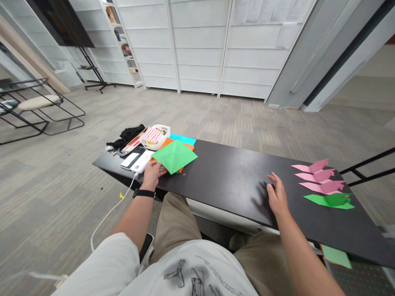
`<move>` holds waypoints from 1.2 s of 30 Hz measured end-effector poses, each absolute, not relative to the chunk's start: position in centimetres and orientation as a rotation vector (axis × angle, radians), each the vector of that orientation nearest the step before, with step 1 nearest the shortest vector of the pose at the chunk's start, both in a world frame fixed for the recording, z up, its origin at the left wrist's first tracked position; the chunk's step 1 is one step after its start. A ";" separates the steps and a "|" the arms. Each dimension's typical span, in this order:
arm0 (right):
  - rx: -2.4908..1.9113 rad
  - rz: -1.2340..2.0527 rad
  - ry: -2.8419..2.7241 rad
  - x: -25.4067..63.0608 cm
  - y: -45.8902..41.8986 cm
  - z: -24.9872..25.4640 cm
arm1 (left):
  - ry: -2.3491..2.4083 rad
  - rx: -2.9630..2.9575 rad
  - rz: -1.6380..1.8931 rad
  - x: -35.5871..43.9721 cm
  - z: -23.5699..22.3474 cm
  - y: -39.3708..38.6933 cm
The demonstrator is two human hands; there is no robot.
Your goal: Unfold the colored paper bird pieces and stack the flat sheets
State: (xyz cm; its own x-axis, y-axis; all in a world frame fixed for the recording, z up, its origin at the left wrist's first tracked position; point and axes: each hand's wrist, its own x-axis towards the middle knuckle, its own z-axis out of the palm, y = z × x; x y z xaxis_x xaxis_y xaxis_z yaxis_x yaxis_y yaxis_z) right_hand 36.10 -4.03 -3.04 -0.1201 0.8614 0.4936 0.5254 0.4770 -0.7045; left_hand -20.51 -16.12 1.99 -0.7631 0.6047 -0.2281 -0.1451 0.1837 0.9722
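My left hand (152, 174) is at the near-left edge of a green square sheet of paper (175, 156), its thumb and fingers closed on that edge. The sheet has faint crease lines and lies corner-on over orange paper (166, 143), with a blue sheet (184, 139) behind. Over the dark table, my right hand (277, 195) is held with fingers apart and nothing in it. To its right stand three pink folded paper birds (319, 176) in a row, and a green folded paper bird (330, 200) nearest me.
Left of the paper lie a white power bank (142, 162) with a cable, a phone (132, 158), a white basket (165, 132) and a black cloth (131, 133). The dark table (228, 172) is long and narrow. A light green sheet (336, 255) shows below its right front edge.
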 end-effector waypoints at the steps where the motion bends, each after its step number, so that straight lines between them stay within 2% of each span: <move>1: -1.179 0.444 -1.793 36.1 -4.0 -3.0 | 1.948 0.480 1.614 -20.6 2.0 -16.6; 6: -1.210 0.413 -1.813 36.0 -4.1 -2.9 | 2.448 1.228 1.276 -21.0 3.2 -17.7; 12: -1.212 0.399 -1.840 35.7 -4.3 -2.5 | 2.039 2.008 0.776 -21.3 3.6 -13.4; 16: -1.222 0.402 -1.838 35.6 -4.5 -2.1 | 2.025 2.041 0.589 -21.2 1.6 -11.5; 22: -1.225 0.393 -1.848 35.5 -4.4 -2.1 | 2.242 1.982 0.440 -20.3 -0.8 -11.3; 36: -1.225 0.357 -1.827 35.3 -4.7 -1.4 | 2.431 1.854 0.204 -20.2 0.2 -10.3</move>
